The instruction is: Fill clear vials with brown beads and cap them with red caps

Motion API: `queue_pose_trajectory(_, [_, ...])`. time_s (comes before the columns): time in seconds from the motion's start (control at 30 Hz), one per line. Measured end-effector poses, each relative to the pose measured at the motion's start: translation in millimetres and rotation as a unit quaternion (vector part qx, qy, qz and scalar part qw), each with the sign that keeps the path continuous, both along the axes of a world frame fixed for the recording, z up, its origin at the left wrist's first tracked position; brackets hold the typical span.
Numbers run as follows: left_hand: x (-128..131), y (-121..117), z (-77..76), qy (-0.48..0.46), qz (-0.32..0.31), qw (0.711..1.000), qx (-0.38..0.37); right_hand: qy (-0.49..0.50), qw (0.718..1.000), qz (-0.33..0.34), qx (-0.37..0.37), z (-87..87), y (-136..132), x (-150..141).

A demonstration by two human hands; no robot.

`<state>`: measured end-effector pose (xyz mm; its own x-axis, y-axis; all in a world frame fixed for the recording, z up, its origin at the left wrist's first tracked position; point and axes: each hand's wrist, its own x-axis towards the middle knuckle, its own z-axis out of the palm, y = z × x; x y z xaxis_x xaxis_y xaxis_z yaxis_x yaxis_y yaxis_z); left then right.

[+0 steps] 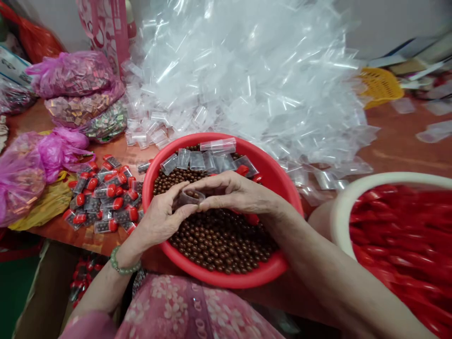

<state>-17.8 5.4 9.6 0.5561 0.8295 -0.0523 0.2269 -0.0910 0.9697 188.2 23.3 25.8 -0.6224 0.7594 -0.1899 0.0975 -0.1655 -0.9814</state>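
Observation:
Both my hands meet over a red basin (226, 281) full of small round brown balls (222, 245). My left hand (162, 212) is closed around a clear plastic tube (190, 200), with some brown balls showing at its mouth. The fingers of my right hand (233, 190) pinch the tube's rim from the other side. Past my hands, several clear tubes (197, 161) lie on the balls inside the basin's far part. Red caps (242, 170) rest beside them, partly hidden by my right hand.
Left of the basin lie many filled tubes with red caps (113, 190). Pink bags (77, 75) of small pieces stand behind. A huge heap of clear tubes (247, 84) rises at the back. A white tub (341, 221) of red pieces stands right, with a yellow basket (379, 87) beyond.

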Motion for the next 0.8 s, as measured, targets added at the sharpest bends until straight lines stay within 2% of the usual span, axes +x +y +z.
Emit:
queue_pose_trajectory(0.13, [3.3,0.7,-1.4,-0.029,0.0,0.997,-0.065,0.01,0.999,-0.037,0.002,-0.2,-6.0,0.5])
queue_pose_trajectory(0.23, [3.3,1.6,2.2,-0.048,-0.002,0.993,-0.109,0.011,0.995,-0.075,0.069,-0.6,-8.5,0.5])
queue_pose_trajectory(0.37, [0.8,3.7,3.8,-0.059,-0.04,0.987,-0.145,-0.02,0.99,-0.043,0.131,1.7,-9.4,2.5])
queue_pose_trajectory(0.53, [-0.1,7.9,-0.7,-0.054,-0.087,0.976,-0.19,-0.035,0.99,0.001,0.133,2.4,-8.1,5.6])
queue_pose_trajectory(0.67, [1.9,9.9,-2.8,-0.077,-0.091,0.972,-0.204,-0.035,0.995,-0.016,0.092,-0.3,-7.9,5.5])
queue_pose_trajectory(0.8, [2.9,9.7,-2.9,-0.063,-0.086,0.973,-0.204,-0.033,0.996,-0.021,0.083,-1.4,-8.0,5.1])
